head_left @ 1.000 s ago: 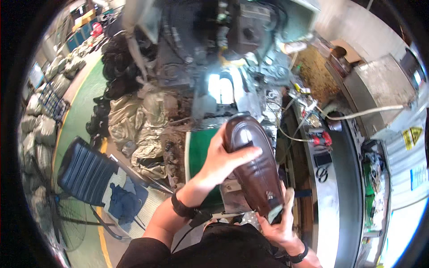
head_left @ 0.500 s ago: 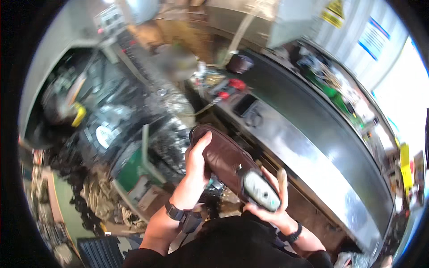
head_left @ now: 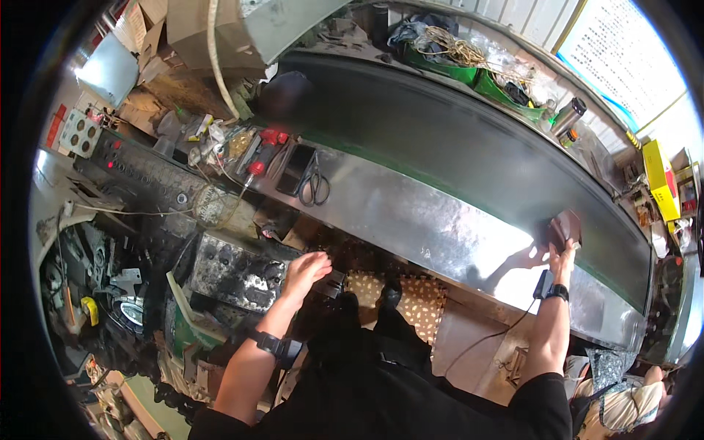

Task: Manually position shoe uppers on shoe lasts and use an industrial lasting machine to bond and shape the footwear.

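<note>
At the right, my right hand (head_left: 563, 258) grips the near end of a brown leather shoe (head_left: 566, 226). The shoe is over the dark conveyor belt (head_left: 469, 139), close to the belt's near edge; I cannot tell whether it rests on it. My left hand (head_left: 306, 273) hangs free with nothing in it, its fingers stretched out and slightly curved. It is nearest to a stained metal machine block (head_left: 233, 275), apart from it. The bright metal ledge (head_left: 381, 202) runs along the belt between my two hands.
A phone (head_left: 297, 169), black scissors (head_left: 315, 187) and a red tool (head_left: 273, 137) lie on the ledge's left end. Green trays (head_left: 447, 70) with cords stand beyond the belt, near a thermos (head_left: 570, 114). Another person's hand (head_left: 653, 375) shows at lower right.
The shoe has gone from both hands in front of me to my right hand, out over the belt at right. My left hand has let go. The view has swung right.
</note>
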Demonstrator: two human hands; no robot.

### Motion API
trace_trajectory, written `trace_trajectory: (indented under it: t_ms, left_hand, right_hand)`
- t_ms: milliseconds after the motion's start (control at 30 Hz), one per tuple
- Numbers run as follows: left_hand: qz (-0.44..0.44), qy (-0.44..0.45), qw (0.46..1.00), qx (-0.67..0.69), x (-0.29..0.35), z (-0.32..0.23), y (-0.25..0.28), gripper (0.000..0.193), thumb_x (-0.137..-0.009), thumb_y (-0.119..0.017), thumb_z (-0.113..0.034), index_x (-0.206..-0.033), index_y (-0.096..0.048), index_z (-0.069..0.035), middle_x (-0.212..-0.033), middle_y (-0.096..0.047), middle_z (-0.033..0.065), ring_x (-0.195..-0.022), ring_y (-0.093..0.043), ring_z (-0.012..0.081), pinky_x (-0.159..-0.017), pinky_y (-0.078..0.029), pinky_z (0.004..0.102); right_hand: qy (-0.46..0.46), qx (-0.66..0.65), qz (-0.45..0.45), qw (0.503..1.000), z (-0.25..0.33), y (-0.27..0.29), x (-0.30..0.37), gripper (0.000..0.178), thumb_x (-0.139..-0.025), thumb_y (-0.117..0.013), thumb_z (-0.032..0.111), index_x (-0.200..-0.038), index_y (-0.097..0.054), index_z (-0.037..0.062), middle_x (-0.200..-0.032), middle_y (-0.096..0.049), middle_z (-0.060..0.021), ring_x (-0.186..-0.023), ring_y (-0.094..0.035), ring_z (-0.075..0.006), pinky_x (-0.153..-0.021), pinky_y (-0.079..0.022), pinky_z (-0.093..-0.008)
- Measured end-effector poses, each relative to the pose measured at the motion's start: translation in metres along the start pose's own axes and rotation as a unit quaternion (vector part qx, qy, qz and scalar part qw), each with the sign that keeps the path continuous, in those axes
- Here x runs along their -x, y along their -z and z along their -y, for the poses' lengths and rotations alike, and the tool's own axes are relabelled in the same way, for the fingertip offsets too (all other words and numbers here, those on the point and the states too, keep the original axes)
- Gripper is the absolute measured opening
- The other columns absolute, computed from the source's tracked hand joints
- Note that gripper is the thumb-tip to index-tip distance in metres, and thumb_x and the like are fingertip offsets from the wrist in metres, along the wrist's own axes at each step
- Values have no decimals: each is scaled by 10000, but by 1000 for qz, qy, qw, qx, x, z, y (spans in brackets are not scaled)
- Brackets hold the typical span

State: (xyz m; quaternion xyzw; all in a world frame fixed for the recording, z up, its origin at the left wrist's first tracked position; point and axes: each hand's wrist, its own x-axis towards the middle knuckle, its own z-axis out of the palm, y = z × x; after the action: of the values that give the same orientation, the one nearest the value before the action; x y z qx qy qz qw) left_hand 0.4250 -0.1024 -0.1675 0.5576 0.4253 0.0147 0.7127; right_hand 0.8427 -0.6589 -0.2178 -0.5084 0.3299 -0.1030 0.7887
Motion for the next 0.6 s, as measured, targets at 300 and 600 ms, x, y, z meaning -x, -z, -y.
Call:
trace_trajectory:
  t_ms: [300, 600]
  left_hand:
    - [47, -82, 987, -128, -128, -68, -6, 382, -992, -680, -293, -1245, -656, -9, -1069, -721, 86, -936, -695, 141, -820, -546, 269]
    - [-188, -328, 794, -477, -367, -276, 40, 937, -805, -808, -316, -1557, -291, -102, -1429, -484, 280, -1328, -490, 444, -1107, -419, 523]
  right_hand:
    - [466, 490, 552, 487, -230, -90, 254, 643, -963, -662, 365, -1517, -435, 132, -1509, -484, -181, -1425, -429, -359, -1191, -284, -540]
    - [206, 555, 521, 615, -155, -78, 269, 834, -931, -719, 166, -1608, -248, 39, -1269, -679, -162, -1190, -646, -286, -1054, -466, -465]
